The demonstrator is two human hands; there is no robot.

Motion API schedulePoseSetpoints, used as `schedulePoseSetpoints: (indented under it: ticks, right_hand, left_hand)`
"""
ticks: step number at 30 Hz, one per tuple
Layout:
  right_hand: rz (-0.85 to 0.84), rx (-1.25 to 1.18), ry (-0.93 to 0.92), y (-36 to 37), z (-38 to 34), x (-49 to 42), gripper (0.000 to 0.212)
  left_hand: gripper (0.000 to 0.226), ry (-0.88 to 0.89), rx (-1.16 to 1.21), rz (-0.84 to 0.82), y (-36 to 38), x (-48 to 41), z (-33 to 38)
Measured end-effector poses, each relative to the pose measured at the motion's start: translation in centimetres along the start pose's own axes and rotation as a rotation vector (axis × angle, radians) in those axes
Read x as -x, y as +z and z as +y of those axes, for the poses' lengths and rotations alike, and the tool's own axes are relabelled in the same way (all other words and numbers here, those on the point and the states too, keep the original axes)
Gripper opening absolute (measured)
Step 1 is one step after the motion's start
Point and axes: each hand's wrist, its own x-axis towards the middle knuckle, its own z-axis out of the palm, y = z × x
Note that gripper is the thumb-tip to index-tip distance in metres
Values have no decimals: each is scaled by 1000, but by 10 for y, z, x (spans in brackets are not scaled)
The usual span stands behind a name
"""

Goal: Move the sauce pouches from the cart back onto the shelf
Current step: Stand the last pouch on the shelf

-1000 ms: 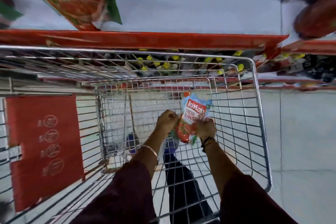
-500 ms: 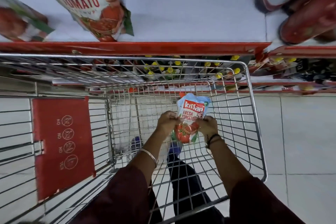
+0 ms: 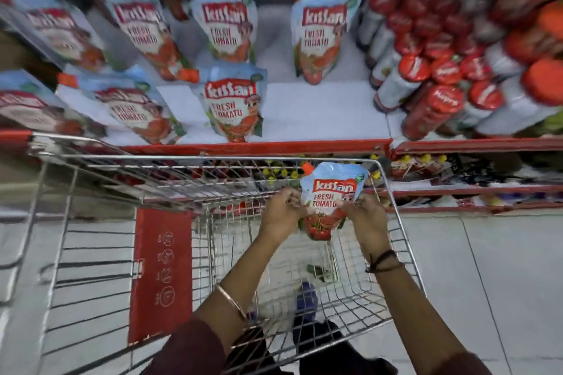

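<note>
A light-blue tomato sauce pouch (image 3: 330, 196) with a red spout cap is held upright above the wire cart (image 3: 399, 222), near its far rim. My left hand (image 3: 281, 211) grips its left edge and my right hand (image 3: 365, 216) grips its right edge. Beyond the cart, the white shelf (image 3: 320, 113) with a red front lip carries several matching pouches; the nearest one (image 3: 233, 103) stands at the front, another (image 3: 320, 33) further back on the right.
Red-capped sauce bottles (image 3: 432, 85) crowd the shelf's right side. A red child-seat flap (image 3: 163, 274) hangs in the cart at the left. Lower shelves with yellow-capped items (image 3: 423, 158) sit behind the cart rim. Pale floor tiles (image 3: 502, 283) lie to the right.
The pouch has risen in both hands from inside the cart up to its far rim. The view has tilted up, bringing the shelf's rows of pouches and bottles into sight.
</note>
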Motion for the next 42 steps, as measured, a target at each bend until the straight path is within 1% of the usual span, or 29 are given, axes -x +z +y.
schedulePoseSetpoints:
  ticks: [3, 7, 10, 12, 14, 17, 22, 26, 29, 33, 37, 39, 42]
  right_hand:
    - [29, -23, -115, 5, -41, 6, 18]
    - [36, -56, -266, 12, -98, 6, 21]
    - [47, -101, -367, 19, -135, -1, 26]
    - [39, -119, -422, 23, -154, -11, 22]
    - [22, -116, -449, 27, -169, -23, 11]
    - [6, -119, -455, 34, -176, -42, 13]
    - [-21, -55, -423, 36, -161, -64, 25]
    - [-14, 8, -413, 33, -144, -70, 42]
    - [-22, 43, -378, 31, -131, -75, 39]
    - [1, 73, -396, 34, -128, -75, 34]
    - [-10, 98, -403, 37, -130, -73, 33]
    - [-19, 117, -409, 39, -134, -71, 31]
    - [-66, 119, -393, 36, -128, -70, 22]
  left_hand:
    - [29, 98, -83, 95, -7, 17, 43]
    - [16, 265, -192, 298, -11, 32, 96]
    - [17, 377, -259, 414, -13, 31, 131]
    - [18, 421, -242, 462, -14, 24, 150]
    - [18, 445, -194, 481, -15, 14, 165]
    - [17, 452, -186, 520, -14, -3, 175]
    - [18, 419, -202, 487, -10, -32, 161]
    - [15, 400, -240, 463, -7, -41, 142]
    - [15, 384, -243, 460, -8, -41, 135]
    - [19, 376, -220, 433, -10, -42, 133]
    - [21, 378, -238, 391, -9, -42, 135]
    - [28, 374, -230, 376, -10, -39, 135]
    - [47, 352, -257, 392, -8, -28, 130]
